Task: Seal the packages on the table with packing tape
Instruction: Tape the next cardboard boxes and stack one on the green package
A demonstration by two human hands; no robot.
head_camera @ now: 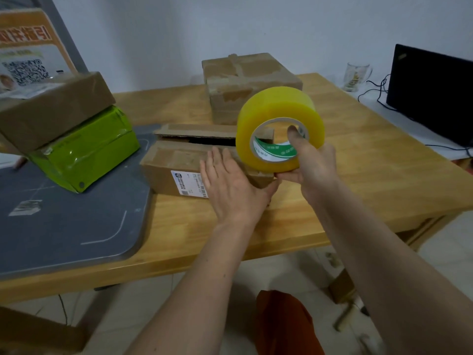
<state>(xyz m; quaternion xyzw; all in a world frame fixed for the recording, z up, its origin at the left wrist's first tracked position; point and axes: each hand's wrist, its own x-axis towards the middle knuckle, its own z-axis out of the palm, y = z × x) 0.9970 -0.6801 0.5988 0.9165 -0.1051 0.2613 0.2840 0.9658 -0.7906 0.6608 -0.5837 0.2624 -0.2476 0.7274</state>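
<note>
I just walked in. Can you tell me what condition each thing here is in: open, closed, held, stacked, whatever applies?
Small cardboard box: top flap open, gap showing.
Tape roll: upright, held over that box.
Right hand: grips the roll, thumb through its core.
Left hand: flat, pressing on the box.
Far box: closed, taped.
Green package: wrapped, tilted, under another brown box.
Laptop: screen dark.
Glass mug: upright; contents unclear.

I see soft, even indoor light with faint shadows, glare on the green wrapped package (84, 147) (glossy film), and wide-angle bending plus slight blur at the edges.
</note>
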